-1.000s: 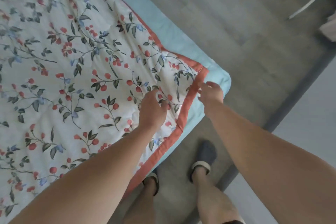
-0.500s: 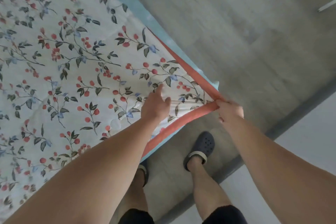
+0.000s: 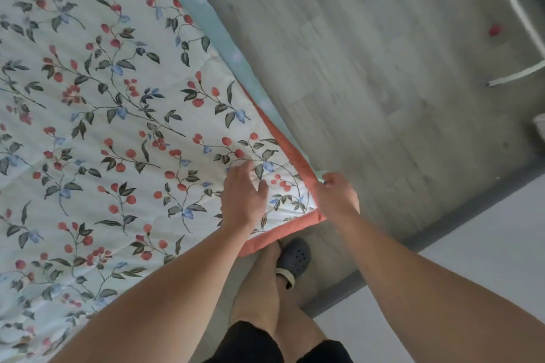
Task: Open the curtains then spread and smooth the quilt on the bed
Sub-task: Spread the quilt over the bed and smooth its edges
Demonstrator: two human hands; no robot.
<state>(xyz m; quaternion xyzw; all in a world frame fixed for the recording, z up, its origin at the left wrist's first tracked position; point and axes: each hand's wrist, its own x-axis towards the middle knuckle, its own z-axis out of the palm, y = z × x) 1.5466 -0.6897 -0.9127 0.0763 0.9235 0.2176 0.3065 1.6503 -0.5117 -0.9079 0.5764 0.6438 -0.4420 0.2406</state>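
while the right hand is gripping the quilt's corner, fingers curled over the coral binding and clamped on it, the step in hand looks like squaring that corner to the bed; doing it well probably means drawing the cloth taut away from the grip, low and level, so the border is running parallel to the mattress edge instead of bunching; just inboard of the grip, the left hand is lying flat on the quilt, fingers straight and slightly spread, holding nothing, pressing the floral top; it should likely be sweeping outward from the grip to chase any ripple toward the far side; both forearms are reaching forward and down from the lower frame, the right wrist angling over the corner, the left wrist staying low; below the grip, a dark clog is standing on the grey floor; beyond the grip, the quilt is spreading across the bed, with a strip of pale blue sheet showing along its far edge.
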